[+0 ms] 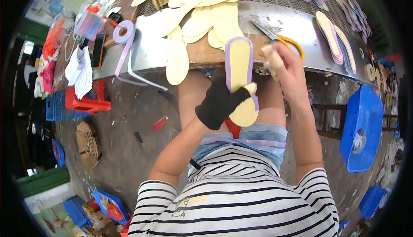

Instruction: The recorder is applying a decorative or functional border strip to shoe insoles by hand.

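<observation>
My left hand (221, 104), in a black fingerless glove, grips a pale yellow insole (240, 69) near its lower end, thumb across its face. Purple ribbon lines the rim of the insole's upper part and sides; the bottom end shows bare yellow. To the right of the insole, and apart from it, my right hand (289, 67) is raised with curled fingers. Pale covers wrap some of its fingertips, which are slightly blurred; anything between them is too small to make out. Scissors (289, 41) with orange handles lie just behind this hand. Lilac ribbon (262, 142) lies across my lap.
Plain yellow insoles (211, 19) are heaped on the metal-edged table (148, 43), one (177, 60) overhanging its front edge. A ribbon roll (124, 32) trails strips at left. Edged insoles (329, 37) lie at right. A red stool (92, 101) and blue tub (362, 129) flank me.
</observation>
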Demonstrator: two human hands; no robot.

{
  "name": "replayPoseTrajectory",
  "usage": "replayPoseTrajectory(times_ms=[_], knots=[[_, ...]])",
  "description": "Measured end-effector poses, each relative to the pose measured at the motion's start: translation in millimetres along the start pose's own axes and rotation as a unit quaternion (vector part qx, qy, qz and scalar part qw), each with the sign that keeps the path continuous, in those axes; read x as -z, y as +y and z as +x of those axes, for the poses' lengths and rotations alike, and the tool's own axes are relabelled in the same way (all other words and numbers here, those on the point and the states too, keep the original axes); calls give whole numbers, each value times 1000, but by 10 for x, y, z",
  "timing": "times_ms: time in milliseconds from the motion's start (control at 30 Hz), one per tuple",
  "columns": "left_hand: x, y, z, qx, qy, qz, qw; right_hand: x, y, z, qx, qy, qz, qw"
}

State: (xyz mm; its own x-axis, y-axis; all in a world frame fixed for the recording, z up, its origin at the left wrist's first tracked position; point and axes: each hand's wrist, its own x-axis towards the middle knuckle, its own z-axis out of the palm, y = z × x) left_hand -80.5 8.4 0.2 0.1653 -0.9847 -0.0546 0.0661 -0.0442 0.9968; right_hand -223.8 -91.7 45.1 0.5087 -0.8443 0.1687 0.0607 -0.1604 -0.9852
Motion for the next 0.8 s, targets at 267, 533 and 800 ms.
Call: replayPoseTrajectory(times_ms=[267,533,800], knots=[[51,199,107,-109,58,-40,991,-133,-21,58,99,-41,-158,982],[6,208,223,-124,127,9,984,-268,-6,-36,5,-21,-24,999],[97,298,334,-108,97,35,989,-246,162,-231,-17,-80,-60,995]])
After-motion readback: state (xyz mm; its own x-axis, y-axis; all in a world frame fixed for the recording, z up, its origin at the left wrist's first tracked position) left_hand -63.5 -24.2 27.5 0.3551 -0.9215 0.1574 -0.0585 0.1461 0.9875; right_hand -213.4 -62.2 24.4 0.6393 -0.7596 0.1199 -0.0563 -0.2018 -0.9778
